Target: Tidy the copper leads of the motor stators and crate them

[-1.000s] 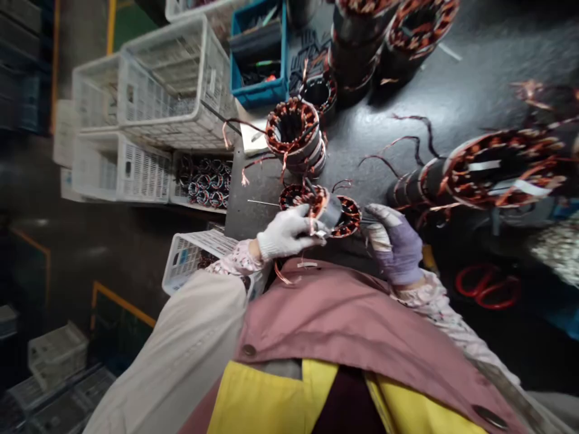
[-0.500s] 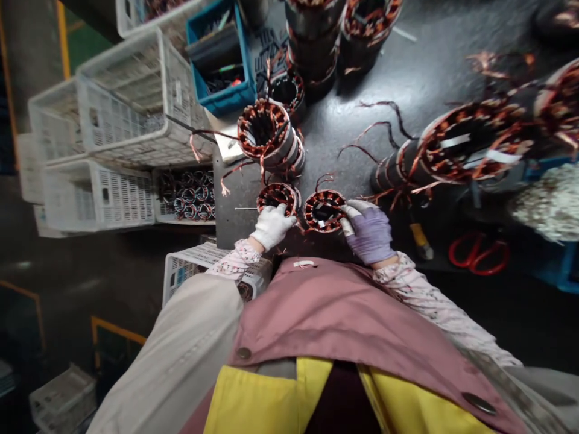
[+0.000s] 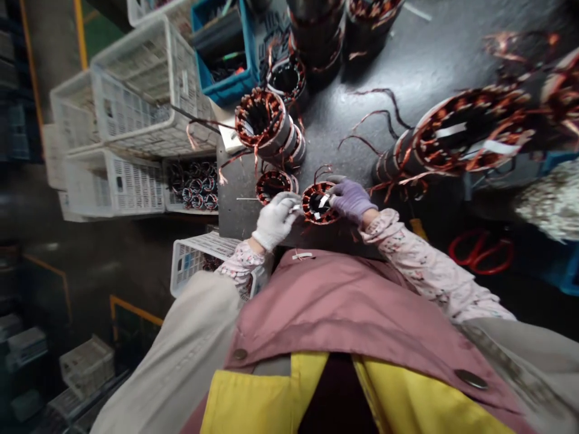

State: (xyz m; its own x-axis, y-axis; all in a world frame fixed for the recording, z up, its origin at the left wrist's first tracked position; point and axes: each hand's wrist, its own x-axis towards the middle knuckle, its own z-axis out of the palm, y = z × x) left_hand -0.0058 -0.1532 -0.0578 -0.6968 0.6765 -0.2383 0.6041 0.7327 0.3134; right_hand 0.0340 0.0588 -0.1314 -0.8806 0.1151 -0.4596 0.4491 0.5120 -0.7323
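Head view: small stator (image 3: 320, 204) with copper windings lies bore-up at the near edge of the dark worktop (image 3: 420, 66), right in front of the person's chest. Right hand (image 3: 350, 199), purple glove, sits over the stator's right rim, fingers pinched closed on a white strip (image 3: 324, 201) at the bore. Left hand (image 3: 274, 222), white glove, is curled with fingertips touching the stator's left rim; a small pale bit shows at the fingertips, but I cannot tell if the hand actually grips anything.

Second small stator (image 3: 272, 184) sits just beside it on the left, near the left hand. Behind that is a stator stack (image 3: 266, 123), tilted, with loose copper leads hanging off. A large stator (image 3: 456, 135) lies on its side to the right, well apart, blurred. Red scissors (image 3: 479, 256) lie on the worktop to the right of the right sleeve. A blue bin (image 3: 225, 48) with tools sits at the far left of the worktop. White crates (image 3: 149, 90) are stacked off the left edge.
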